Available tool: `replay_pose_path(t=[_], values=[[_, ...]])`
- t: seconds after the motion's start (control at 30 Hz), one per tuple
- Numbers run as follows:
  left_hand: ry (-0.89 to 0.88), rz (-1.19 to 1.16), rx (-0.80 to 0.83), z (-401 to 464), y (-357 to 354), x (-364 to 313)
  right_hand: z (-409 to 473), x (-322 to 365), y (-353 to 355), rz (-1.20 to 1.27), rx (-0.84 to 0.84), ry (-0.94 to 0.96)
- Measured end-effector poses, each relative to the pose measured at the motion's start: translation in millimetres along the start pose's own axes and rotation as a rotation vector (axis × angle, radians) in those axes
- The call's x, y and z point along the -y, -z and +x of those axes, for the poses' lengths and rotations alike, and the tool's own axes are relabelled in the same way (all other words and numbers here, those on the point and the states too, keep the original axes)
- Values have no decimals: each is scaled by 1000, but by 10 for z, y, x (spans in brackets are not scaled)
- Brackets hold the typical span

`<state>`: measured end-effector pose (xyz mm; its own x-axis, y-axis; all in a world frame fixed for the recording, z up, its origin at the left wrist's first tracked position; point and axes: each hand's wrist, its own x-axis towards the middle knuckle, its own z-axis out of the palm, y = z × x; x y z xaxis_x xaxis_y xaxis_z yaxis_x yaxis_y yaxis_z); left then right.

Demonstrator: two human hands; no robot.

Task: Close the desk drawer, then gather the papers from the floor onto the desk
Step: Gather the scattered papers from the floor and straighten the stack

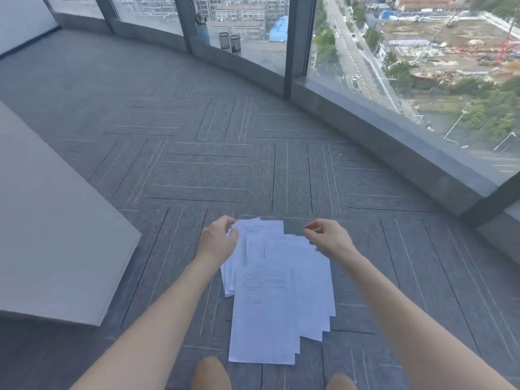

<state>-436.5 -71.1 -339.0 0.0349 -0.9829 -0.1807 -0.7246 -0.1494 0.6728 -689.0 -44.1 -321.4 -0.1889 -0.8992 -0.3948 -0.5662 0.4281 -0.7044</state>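
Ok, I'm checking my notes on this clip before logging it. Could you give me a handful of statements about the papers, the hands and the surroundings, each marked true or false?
1. The papers lie overlapping on the carpeted floor. True.
2. The left hand is at the far left edge of the papers. True.
3. The right hand holds a full stack lifted off the floor. False: it hangs over the sheets' far right corner, with no stack raised.
4. The papers are already on the desk. False: they are on the floor beside it.
5. Two mesh cups stand by the window. True.
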Motion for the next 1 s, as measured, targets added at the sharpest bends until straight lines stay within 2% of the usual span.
replay_pose_path(t=[0.43, 0.6, 0.87, 1.0], values=[[100, -7, 122, 848, -1306, 1052, 1094, -1220, -906, 94, 53, -226], [140, -2, 151, 1036, -1707, 1395, 1368, -1542, -1088, 75, 74, -256], [191, 109, 247, 1170, -2184, 1853, 1645, -2144, -1248, -141, 110, -293], [209, 199, 296, 1188, -2338, 2021, 1739, -2426, -1394, -220, 170, -384]])
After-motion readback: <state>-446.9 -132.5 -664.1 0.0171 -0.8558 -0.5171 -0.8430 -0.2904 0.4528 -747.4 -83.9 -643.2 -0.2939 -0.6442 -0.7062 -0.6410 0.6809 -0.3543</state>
